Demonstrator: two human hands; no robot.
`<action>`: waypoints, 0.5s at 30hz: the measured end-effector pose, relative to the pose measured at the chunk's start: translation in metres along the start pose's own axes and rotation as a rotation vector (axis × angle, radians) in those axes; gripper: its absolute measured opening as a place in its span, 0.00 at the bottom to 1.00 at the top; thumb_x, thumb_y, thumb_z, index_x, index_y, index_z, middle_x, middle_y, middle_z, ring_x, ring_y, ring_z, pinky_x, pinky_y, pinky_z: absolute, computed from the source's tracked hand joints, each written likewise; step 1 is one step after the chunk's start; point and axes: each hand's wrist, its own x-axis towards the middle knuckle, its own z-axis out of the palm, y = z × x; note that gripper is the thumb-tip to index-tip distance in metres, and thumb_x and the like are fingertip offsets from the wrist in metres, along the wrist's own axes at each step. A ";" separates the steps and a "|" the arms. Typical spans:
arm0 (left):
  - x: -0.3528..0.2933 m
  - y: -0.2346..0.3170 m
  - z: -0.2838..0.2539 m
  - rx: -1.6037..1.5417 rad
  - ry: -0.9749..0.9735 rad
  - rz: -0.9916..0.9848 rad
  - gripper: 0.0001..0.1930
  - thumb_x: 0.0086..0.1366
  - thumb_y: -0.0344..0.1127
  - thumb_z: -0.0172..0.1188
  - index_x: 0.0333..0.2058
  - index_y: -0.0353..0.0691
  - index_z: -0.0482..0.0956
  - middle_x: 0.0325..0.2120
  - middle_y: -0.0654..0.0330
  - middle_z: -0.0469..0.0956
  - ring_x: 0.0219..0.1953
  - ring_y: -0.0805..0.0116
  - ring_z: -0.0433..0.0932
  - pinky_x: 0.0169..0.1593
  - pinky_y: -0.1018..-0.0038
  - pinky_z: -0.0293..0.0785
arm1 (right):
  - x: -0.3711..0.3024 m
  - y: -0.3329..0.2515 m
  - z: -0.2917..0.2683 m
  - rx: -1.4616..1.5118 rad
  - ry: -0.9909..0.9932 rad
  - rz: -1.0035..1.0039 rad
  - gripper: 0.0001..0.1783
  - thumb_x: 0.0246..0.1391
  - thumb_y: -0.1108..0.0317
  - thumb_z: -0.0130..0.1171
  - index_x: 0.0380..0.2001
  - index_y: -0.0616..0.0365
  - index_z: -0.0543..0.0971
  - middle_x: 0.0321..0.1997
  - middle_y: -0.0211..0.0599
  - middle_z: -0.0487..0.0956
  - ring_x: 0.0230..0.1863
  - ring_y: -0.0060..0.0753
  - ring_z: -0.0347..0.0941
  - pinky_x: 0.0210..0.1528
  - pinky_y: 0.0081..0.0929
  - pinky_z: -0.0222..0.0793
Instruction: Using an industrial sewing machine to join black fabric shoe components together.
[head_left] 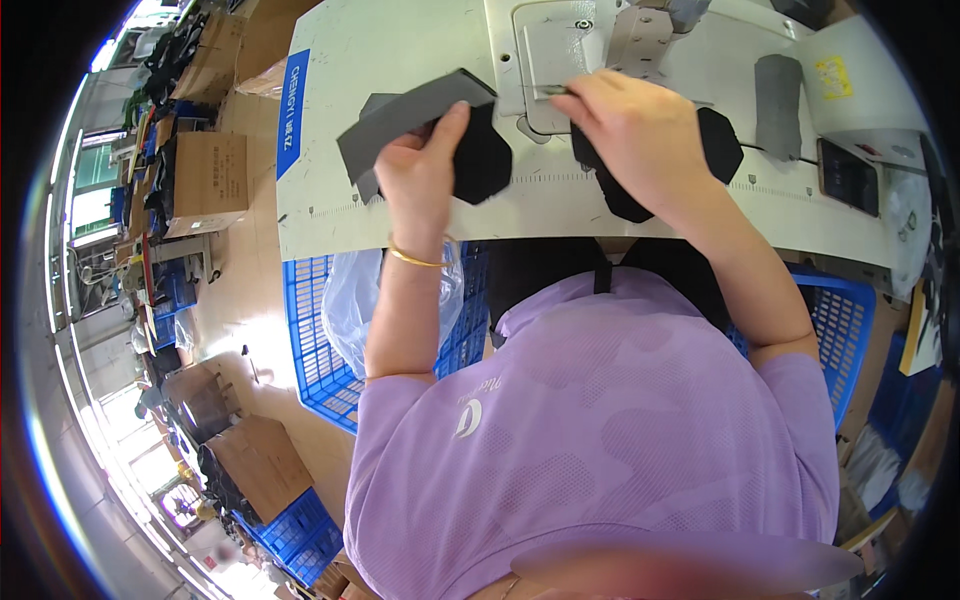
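My left hand [418, 170] is closed on a dark grey fabric piece [420, 103], thumb on top, lifted above the white sewing table [340, 225]. A black cut piece [484, 160] lies just right of that hand, and another grey layer shows partly behind it. My right hand [635, 125] is closed in a pinch near the sewing machine's plate [545, 60]. A thin dark tip sticks out left from its fingers; its kind is too small to make out. Under my right wrist lie black pieces [722, 145], partly hidden by the hand.
The sewing machine head [640, 38] stands just beyond my right hand. At the right are a grey fabric strip [778, 105] and a phone [848, 177]. Blue baskets [310, 340] stand below the table edge, one with a clear plastic bag [350, 305]. Cardboard boxes [207, 180] stand at left.
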 end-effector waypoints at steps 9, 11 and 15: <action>-0.010 -0.024 -0.006 0.668 0.145 0.694 0.20 0.51 0.22 0.68 0.45 0.32 0.76 0.38 0.56 0.78 0.41 0.60 0.76 0.47 0.68 0.73 | -0.073 0.091 -0.041 0.413 0.121 0.797 0.15 0.56 0.59 0.64 0.30 0.62 0.77 0.22 0.26 0.72 0.26 0.16 0.63 0.29 0.19 0.62; -0.017 -0.025 0.034 0.557 -0.249 0.758 0.15 0.51 0.22 0.68 0.40 0.35 0.80 0.38 0.56 0.80 0.40 0.59 0.78 0.45 0.70 0.74 | -0.084 0.097 -0.039 0.382 0.072 0.825 0.14 0.55 0.61 0.65 0.29 0.62 0.77 0.23 0.31 0.74 0.26 0.20 0.66 0.31 0.22 0.63; -0.030 -0.046 0.090 0.545 -0.493 0.737 0.17 0.50 0.26 0.70 0.40 0.34 0.77 0.39 0.54 0.77 0.41 0.54 0.76 0.45 0.66 0.73 | -0.082 0.078 -0.036 0.049 0.082 0.547 0.15 0.51 0.61 0.67 0.35 0.61 0.77 0.34 0.38 0.76 0.34 0.41 0.75 0.37 0.34 0.70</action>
